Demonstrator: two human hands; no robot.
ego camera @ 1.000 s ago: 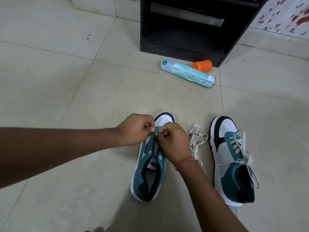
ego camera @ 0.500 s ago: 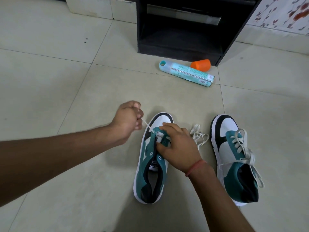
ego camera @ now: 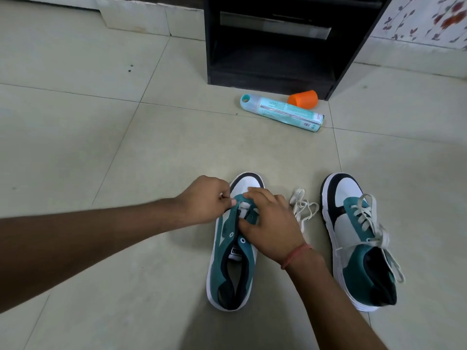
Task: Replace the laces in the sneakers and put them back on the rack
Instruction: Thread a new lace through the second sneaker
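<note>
On the floor (ego camera: pixel 101 147), left hand (ego camera: pixel 204 203) returned, pinching lace; right hand (ego camera: pixel 273 223) still grips the sneaker (ego camera: pixel 227 274).

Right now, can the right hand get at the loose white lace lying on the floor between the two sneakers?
Probably yes. The loose lace lies beside the right hand, nothing between them, but that hand is busy holding the unlaced sneaker.
</note>
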